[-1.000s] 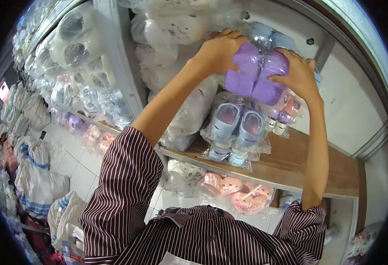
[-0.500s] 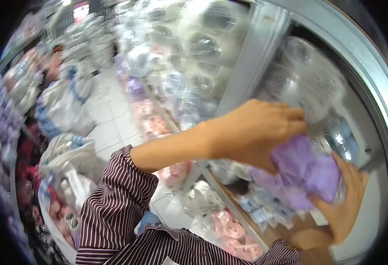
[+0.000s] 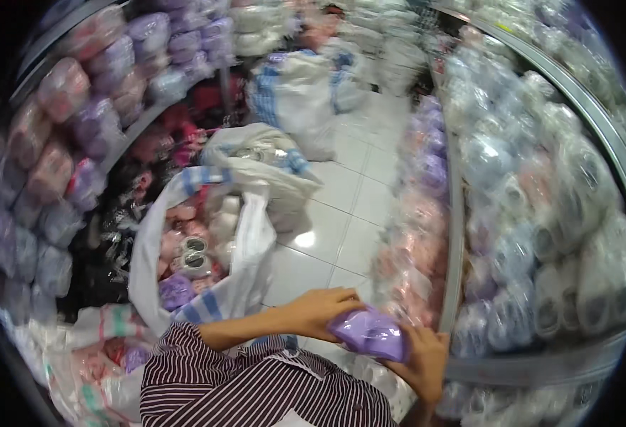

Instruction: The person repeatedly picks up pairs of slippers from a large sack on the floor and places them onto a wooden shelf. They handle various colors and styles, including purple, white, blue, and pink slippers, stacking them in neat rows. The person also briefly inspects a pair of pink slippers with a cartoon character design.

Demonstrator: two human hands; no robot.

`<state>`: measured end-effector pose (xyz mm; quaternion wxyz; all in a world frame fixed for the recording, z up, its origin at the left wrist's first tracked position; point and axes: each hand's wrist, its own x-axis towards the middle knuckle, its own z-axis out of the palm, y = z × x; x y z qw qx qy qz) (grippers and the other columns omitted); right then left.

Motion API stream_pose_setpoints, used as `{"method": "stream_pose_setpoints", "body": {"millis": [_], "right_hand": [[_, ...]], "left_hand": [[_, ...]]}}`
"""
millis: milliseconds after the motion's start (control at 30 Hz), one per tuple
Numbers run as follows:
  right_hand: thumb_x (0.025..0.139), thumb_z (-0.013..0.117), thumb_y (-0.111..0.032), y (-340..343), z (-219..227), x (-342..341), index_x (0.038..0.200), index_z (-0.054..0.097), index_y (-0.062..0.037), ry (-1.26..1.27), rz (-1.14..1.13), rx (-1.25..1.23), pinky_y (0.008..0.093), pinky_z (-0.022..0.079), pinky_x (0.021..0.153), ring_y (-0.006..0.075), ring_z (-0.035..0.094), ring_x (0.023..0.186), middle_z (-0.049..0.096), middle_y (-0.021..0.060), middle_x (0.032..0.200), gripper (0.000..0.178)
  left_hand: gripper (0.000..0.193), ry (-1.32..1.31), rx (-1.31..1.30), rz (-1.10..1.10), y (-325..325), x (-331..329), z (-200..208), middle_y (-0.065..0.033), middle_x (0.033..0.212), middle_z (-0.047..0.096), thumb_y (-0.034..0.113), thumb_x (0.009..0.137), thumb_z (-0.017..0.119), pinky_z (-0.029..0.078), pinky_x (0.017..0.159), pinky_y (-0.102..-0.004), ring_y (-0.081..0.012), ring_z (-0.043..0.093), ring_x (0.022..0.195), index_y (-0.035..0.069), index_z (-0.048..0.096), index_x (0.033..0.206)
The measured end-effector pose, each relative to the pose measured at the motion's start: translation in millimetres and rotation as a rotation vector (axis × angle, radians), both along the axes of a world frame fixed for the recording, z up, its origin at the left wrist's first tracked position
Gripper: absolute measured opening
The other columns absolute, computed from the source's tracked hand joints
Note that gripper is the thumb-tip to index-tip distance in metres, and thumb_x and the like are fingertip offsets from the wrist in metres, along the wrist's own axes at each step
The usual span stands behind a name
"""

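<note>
In front of my chest I hold a purple item in clear plastic (image 3: 371, 333), glossy and rounded, perhaps footwear; its exact kind is not plain. My left hand (image 3: 325, 313) grips its left end from above. Fingers of my right hand (image 3: 421, 356) curl round its right end. Left of my hands stands an open white sack with blue stripes (image 3: 257, 249), holding pink, white and purple wrapped pieces. A similar purple wrapped piece (image 3: 176, 291) lies inside near its lower edge.
Shelves of wrapped white and pale-blue pieces (image 3: 508, 249) rise on the right, with pink packs (image 3: 409, 270) along their foot. More packed shelves (image 3: 64, 171) line the left. Further sacks (image 3: 295, 103) stand up the white tiled aisle (image 3: 348, 192). Another filled sack (image 3: 106, 370) is at lower left.
My view has swung left from the shelf to the aisle and sacks. Both hands have brought the purple wrapped item away from the shelf, closer to my body.
</note>
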<state>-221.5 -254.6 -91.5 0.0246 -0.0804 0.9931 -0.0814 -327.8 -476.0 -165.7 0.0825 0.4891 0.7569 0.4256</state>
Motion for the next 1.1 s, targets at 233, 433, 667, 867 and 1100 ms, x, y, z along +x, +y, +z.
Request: {"method": "stream_pose_setpoints", "body": {"millis": [233, 433, 667, 867, 1100], "right_hand": [[0.057, 0.074, -0.034, -89.4, -165.4, -111.8, 0.112, 0.051, -0.0130, -0.100, 0.390, -0.135, 0.0402, 0.032, 0.079, 0.0221, 0.051, 0.097, 0.055, 0.0069, 0.101, 0.063], [0.057, 0.070, -0.025, -201.0, -169.7, -196.0, 0.113, 0.051, -0.0116, -0.067, 0.697, -0.246, 0.0398, 0.032, 0.077, 0.0213, 0.049, 0.098, 0.054, 0.0064, 0.102, 0.060], [0.061, 0.067, -0.018, -320.1, -217.1, -271.4, 0.117, 0.047, -0.0115, 0.018, 0.972, -0.351, 0.0421, 0.031, 0.080, 0.0203, 0.046, 0.105, 0.050, 0.0045, 0.112, 0.060], [0.066, 0.060, -0.012, -399.7, -304.6, -308.7, 0.117, 0.047, -0.0134, 0.104, 1.035, -0.335, 0.0450, 0.034, 0.080, 0.0199, 0.046, 0.107, 0.050, 0.0041, 0.114, 0.053], [0.073, 0.054, -0.010, -393.3, -385.2, -292.6, 0.121, 0.045, -0.0083, -0.078, 1.284, 0.013, 0.0491, 0.036, 0.090, 0.0248, 0.035, 0.124, 0.046, 0.0079, 0.126, 0.048]], "left_hand": [[0.063, -0.161, -0.174, 0.526, -117.0, 5.5, -119.5, -0.0110, 0.109, 0.050, 0.019, 0.056, 0.072, 0.041, 0.084, -0.0380, -0.0302, 0.049, 0.101, 0.010, 0.050, 0.115], [0.058, -0.105, -0.167, 1.041, -199.2, 5.1, -126.5, -0.0098, 0.107, 0.050, 0.019, 0.056, 0.071, 0.040, 0.086, -0.0385, -0.0296, 0.048, 0.102, 0.010, 0.052, 0.111], [0.056, -0.114, -0.221, 1.498, -265.5, -19.0, -165.2, -0.0128, 0.111, 0.045, 0.005, 0.055, 0.061, 0.039, 0.090, -0.0384, -0.0312, 0.045, 0.107, 0.005, 0.049, 0.110], [0.050, -0.053, -0.509, 1.674, -313.1, -57.5, -232.3, -0.0110, 0.115, 0.045, -0.003, 0.065, 0.051, 0.037, 0.092, -0.0396, -0.0289, 0.041, 0.112, 0.004, 0.046, 0.114], [0.054, -0.538, -1.012, 1.478, -292.5, -42.2, -324.5, -0.0057, 0.126, 0.043, 0.012, 0.069, 0.060, 0.035, 0.094, -0.0412, -0.0262, 0.035, 0.122, 0.008, 0.045, 0.121]]}}
